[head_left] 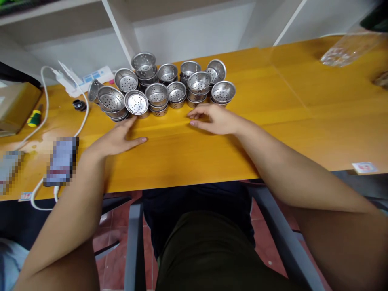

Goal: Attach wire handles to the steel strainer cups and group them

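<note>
Several perforated metal cups stand in stacks along the back left of the wooden table. My left hand (118, 138) lies just in front of the left stacks, thumb spread away from the fingers, and holds nothing. Its fingertips are close to a tilted cup (136, 102); whether they touch is unclear. My right hand (214, 119) rests before the right stacks, thumb and fingers apart with nothing between them. Nearest to it is a stack with a wide cup on top (199, 83). A single cup leans on its side (93, 90) at the left end.
A phone (61, 161) with a white cable lies left of my left arm, another device (10, 169) at the far left. Behind are a power strip (91, 80), a screwdriver (35, 117) and a cardboard box (18, 106). A clear bottle (348, 48) is at the right back.
</note>
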{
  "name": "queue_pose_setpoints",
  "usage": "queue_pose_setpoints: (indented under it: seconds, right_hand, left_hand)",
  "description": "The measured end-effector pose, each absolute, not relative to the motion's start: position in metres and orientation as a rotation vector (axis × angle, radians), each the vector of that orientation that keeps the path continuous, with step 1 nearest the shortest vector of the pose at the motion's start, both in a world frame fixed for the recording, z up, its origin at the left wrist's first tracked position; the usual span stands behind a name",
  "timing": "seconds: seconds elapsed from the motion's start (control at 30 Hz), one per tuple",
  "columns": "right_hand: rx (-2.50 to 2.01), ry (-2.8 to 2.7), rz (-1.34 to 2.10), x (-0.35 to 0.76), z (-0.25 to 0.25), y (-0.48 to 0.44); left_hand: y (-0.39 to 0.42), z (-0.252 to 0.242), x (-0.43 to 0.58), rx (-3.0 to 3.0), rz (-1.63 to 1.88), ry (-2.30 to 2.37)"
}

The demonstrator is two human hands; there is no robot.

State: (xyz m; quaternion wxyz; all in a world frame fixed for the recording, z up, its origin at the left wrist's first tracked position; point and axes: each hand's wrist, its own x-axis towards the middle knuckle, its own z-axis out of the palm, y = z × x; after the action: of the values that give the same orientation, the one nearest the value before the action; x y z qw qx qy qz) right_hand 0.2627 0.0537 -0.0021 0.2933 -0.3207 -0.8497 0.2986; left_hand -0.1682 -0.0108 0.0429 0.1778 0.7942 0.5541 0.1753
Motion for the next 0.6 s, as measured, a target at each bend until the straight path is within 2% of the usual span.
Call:
queue_pose_setpoints:
  seconds: [0.13,0.23,0.33,0.37,0.5,0.6]
  right_hand:
    - [-0.844,-2.257,0.796,0.262,-0.003,0.055]
    - [-0.853,-2.268,0.780,0.261,-0.003,0.055]
    - [-0.869,-2.266,0.787,0.260,-0.003,0.055]
    - [-0.872,-2.262,0.790,0.260,-0.003,0.055]
    - [-0.877,-2.257,0.785,0.260,-0.002,0.056]
    - [-0.873,-2.262,0.778,0.260,-0.002,0.056]
  left_hand:
    - [-0.018,0.054,-0.173,2.157,0.329,1.682]
    - [-0.025,0.078,-0.176,2.039,0.305,1.871]
    - [-0.030,0.106,-0.184,1.930,0.064,2.108]
    - [-0.031,0.113,-0.189,1.891,0.094,2.202]
    - [-0.015,0.115,-0.221,1.881,1.057,2.308]
    - [0.026,0.093,-0.255,1.709,1.427,2.016]
